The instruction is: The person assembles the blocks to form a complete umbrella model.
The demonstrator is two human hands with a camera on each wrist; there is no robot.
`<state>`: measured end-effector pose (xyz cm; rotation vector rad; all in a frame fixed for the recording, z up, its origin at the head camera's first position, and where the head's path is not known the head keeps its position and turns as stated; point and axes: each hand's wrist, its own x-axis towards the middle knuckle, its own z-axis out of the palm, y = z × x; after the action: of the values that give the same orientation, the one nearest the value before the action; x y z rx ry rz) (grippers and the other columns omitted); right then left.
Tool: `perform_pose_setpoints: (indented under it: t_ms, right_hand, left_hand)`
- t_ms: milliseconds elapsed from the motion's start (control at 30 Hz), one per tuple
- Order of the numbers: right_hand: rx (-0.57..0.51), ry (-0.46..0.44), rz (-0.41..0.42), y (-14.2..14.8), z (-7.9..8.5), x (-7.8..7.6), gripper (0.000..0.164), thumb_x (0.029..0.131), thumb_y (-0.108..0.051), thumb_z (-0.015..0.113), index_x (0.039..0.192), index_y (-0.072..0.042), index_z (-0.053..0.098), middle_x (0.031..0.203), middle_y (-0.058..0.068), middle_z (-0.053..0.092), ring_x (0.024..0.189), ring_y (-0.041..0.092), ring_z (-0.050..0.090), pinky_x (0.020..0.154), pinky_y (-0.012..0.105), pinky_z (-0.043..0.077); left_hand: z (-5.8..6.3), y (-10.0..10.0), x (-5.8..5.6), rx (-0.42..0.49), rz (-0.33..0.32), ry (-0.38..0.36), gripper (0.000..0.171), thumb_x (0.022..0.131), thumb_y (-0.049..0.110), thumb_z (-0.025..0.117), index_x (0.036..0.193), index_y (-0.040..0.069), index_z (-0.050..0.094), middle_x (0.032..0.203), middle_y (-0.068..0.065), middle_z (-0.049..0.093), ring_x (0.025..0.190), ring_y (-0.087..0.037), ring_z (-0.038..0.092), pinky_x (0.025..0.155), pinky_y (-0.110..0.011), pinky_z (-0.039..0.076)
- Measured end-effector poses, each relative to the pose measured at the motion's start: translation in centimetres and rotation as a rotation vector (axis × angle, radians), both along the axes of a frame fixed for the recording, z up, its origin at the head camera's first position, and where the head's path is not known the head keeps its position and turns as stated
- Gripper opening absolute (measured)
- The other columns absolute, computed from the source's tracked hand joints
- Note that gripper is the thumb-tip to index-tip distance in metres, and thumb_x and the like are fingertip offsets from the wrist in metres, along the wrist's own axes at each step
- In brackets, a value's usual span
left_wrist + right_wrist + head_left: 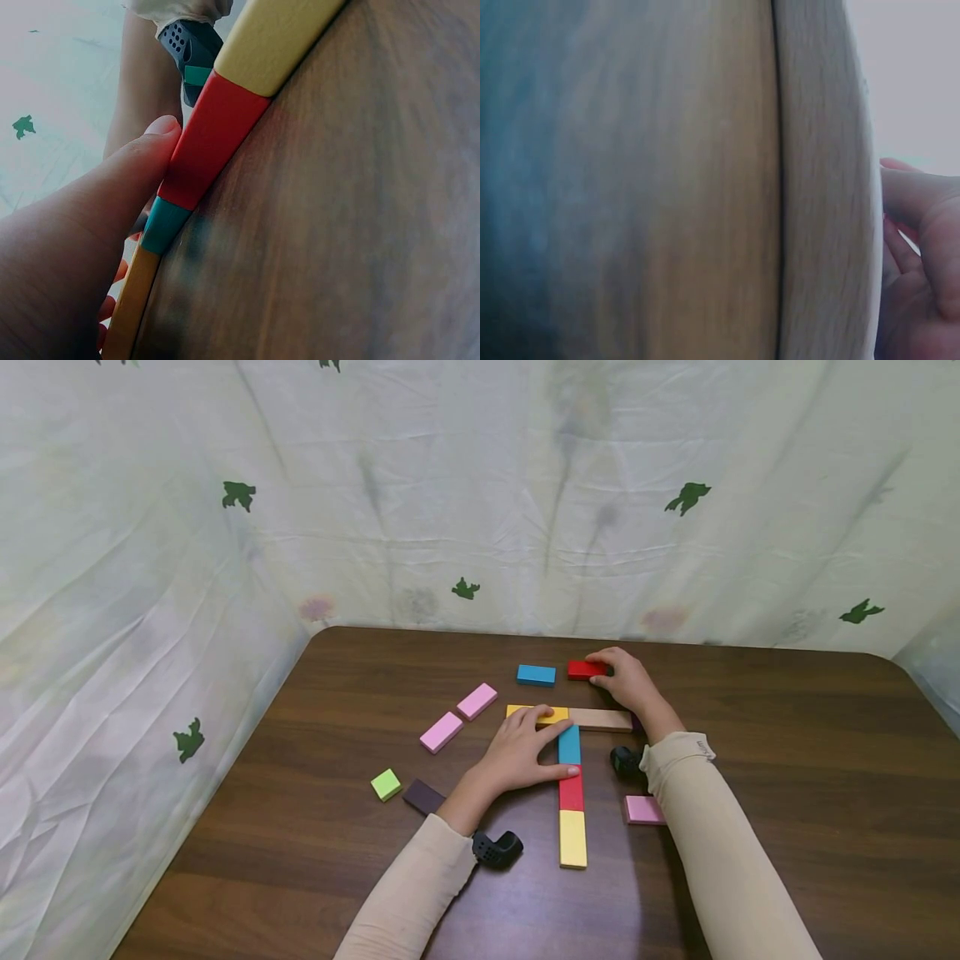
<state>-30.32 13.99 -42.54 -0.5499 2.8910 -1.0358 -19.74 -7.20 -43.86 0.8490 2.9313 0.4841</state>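
Two hands show on my feed: the right hand (632,683) pinches a red block (585,670) beyond the wooden block (600,719); the left hand (517,760) spreads its fingers, thumb touching a second red block (571,793) that adjoins a yellow block (572,839). Leftward I see a blue block (536,675), pink blocks (477,702), and a green block (386,783) on the brown table (262,877).

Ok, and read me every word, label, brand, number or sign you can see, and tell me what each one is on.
Nothing can be read for certain.
Right sleeve cuff: small dark lettering, too small and blurred to read.
Blocks: no lettering shows.
Cloth backdrop: printed leaf shapes, no words seen.
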Motion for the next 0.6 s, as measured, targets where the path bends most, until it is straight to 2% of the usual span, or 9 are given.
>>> perform_pose_setpoints:
  t_ms: [400,600]
  right_hand:
    - [0.001,-0.016,-0.003,0.01,-0.08,0.01,0.038,0.085,-0.004,0.060,0.122,0.001,0.053,0.124,0.019,0.045,0.115,0.035,0.040,0.095,0.048,0.031]
    - [-0.102,-0.060,-0.054,0.00,0.06,0.16,0.039,0.088,-0.014,0.059,0.124,0.000,0.050,0.127,0.018,0.043,0.116,0.034,0.038,0.095,0.048,0.030]
  left_hand:
    - [0.02,0.03,-0.03,0.000,0.004,-0.014,0.075,0.074,0.072,0.045,0.138,0.034,0.034,0.138,-0.002,0.028,0.124,-0.023,0.022,0.099,-0.047,0.023]
    - [-0.07,-0.01,-0.07,0.002,0.004,-0.014,0.076,0.073,0.072,0.044,0.138,0.035,0.033,0.138,-0.002,0.028,0.125,-0.023,0.021,0.100,-0.047,0.023]
